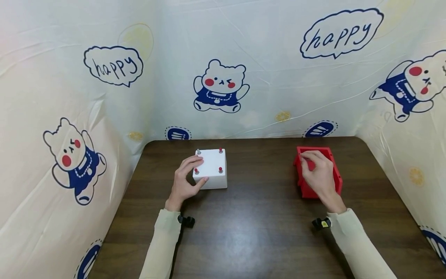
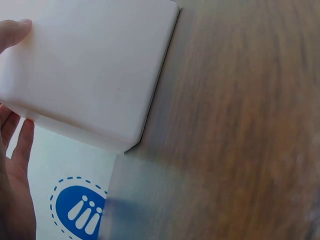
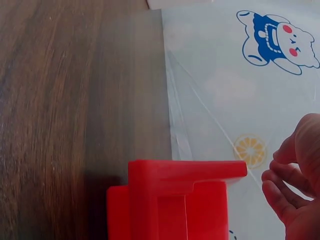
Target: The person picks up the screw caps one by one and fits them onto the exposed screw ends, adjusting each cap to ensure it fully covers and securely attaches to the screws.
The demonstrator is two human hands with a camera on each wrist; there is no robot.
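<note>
A white box (image 1: 210, 182) stands on the table, with a small metal post near each top corner. Red caps sit on three posts; the far left post (image 1: 198, 151) shows bare grey metal. My left hand (image 1: 184, 179) holds the box from its left side, thumb at the front and fingers over the far left. In the left wrist view, the thumb lies against the box's white side (image 2: 90, 65). Above the red bin (image 1: 310, 192) hovers my right hand (image 1: 320, 174), thumb and fingertips drawn close together. Whether something small sits between them is hidden.
The dark wooden table (image 1: 258, 217) ends at a printed curtain (image 1: 271, 85) behind and along both sides. The bin's raised red rim (image 3: 195, 170) stands close to the right hand. Bands with small black devices (image 1: 186, 221) are on both wrists.
</note>
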